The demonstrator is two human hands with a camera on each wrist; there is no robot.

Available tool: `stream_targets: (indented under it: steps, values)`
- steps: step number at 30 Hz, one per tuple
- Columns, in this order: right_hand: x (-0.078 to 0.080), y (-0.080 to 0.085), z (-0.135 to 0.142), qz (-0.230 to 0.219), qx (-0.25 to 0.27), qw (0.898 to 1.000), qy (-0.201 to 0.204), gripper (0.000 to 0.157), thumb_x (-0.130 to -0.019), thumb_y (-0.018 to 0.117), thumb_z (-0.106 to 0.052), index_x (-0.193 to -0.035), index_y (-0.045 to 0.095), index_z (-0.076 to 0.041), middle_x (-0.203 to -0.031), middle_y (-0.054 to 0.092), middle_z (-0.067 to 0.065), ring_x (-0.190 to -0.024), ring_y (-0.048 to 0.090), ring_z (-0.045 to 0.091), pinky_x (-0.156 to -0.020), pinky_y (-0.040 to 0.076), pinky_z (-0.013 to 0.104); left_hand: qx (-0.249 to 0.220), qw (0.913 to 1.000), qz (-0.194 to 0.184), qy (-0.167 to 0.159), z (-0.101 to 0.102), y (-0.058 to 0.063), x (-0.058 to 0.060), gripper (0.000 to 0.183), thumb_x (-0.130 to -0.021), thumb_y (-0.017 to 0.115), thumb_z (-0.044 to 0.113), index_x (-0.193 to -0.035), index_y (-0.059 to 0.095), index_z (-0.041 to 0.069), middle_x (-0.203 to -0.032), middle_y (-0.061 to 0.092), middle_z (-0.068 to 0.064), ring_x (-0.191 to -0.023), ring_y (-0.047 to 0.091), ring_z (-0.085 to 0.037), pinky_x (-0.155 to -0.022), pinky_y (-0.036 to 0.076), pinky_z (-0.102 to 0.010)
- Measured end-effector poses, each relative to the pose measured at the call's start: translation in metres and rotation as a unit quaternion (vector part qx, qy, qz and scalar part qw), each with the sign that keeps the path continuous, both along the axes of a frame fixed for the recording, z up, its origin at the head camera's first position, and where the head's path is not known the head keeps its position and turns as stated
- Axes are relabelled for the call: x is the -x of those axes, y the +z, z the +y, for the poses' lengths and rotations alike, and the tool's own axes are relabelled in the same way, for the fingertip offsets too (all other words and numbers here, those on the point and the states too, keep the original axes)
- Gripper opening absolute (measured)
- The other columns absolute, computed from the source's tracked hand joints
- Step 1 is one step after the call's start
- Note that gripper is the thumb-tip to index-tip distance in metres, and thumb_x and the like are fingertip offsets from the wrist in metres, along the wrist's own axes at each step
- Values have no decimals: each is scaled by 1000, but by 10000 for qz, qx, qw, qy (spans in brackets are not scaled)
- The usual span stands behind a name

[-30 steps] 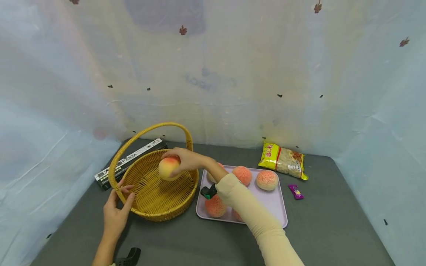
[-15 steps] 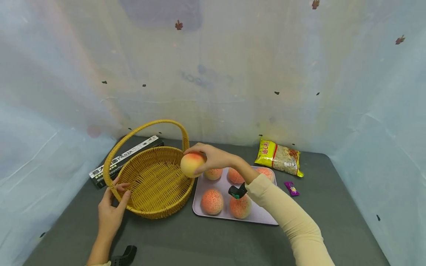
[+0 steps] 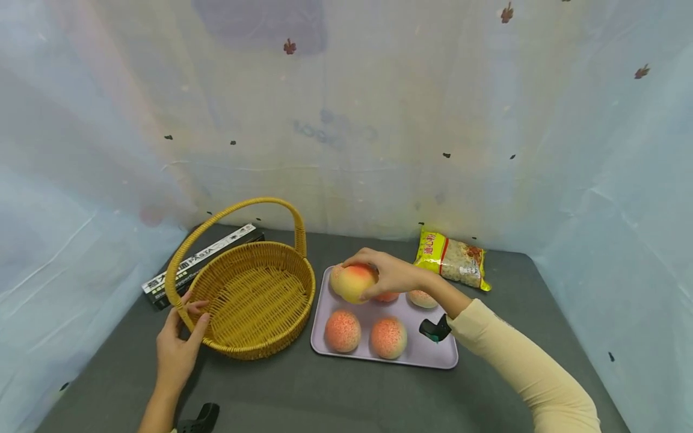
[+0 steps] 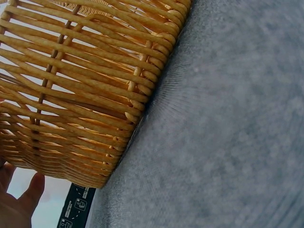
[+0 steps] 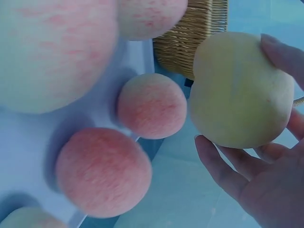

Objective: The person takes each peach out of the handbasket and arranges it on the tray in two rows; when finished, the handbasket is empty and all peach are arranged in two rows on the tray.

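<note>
My right hand (image 3: 394, 273) holds a yellow peach (image 3: 357, 284) with a red blush, thumb on one side and fingers on the other, above the back left of a lilac tray (image 3: 430, 347). Several pink-speckled round peaches lie on that tray, among them a front left peach (image 3: 343, 331) and a front right peach (image 3: 388, 338); the held peach and my hand partly cover those at the back. To the left stands a yellow wicker basket (image 3: 260, 350) with a tall handle. My left hand (image 3: 178, 346) grips its rim near the handle's left foot.
Behind the basket lies a long black pasta box (image 3: 162, 288). A yellow bag of pasta (image 3: 455, 260) rests at the back right, beyond the tray. A pale plastic sheet (image 3: 346, 120) hangs behind the grey table (image 3: 303, 397).
My right hand has carried the yellow peach from over the basket rightward to over the tray. My left hand keeps its grip on the basket.
</note>
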State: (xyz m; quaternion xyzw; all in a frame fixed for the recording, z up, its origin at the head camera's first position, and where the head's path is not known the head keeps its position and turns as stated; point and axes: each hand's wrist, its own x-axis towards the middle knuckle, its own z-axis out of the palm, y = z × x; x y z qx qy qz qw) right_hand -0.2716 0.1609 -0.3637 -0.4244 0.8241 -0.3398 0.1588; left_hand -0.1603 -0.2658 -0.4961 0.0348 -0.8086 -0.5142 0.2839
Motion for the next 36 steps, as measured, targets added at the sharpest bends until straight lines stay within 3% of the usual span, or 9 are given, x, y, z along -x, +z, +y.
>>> stream_targets:
  steps: [9,20,23,28,36]
  values:
    - [-24,-7,38,-119,161,9995,-237,63,-80,83,-19,-138,58,-12,-127,54,2,-112,53,19,-95,46,39,-51,9999,85,-123,2,0,-1,23,-93,67,-1,-116,62,-2,-121,66,-1,-113,56,0,-92,39,-10]
    - [-55,-13,82,-176,57,9972,-730,63,-80,84,-21,-137,57,-14,-128,53,0,-110,53,20,-92,48,40,25,9999,105,-111,4,1,-1,21,-95,66,2,-114,61,-3,-123,66,-5,-114,56,-1,-92,39,-9]
    - [-60,-18,93,-88,90,9967,-796,63,-81,84,-23,-137,57,-14,-130,54,2,-112,53,20,-92,48,40,69,9999,81,-81,4,2,-1,20,-95,66,3,-114,60,-3,-123,66,-9,-115,56,-3,-91,39,-8]
    - [-68,-25,106,-301,245,9952,-899,61,-82,83,-21,-136,56,-15,-137,49,9,-112,51,23,-88,50,37,49,9999,74,-80,2,1,-1,18,-95,66,3,-111,59,-4,-124,66,-5,-118,54,-2,-93,38,-8]
    - [-79,-34,121,-374,231,9933,-1072,65,-83,83,-24,-141,54,-19,-140,50,10,-114,51,22,-90,48,38,76,9999,127,1,3,2,-2,30,-95,67,2,-124,60,-3,-118,67,-1,-106,58,3,-88,40,-8]
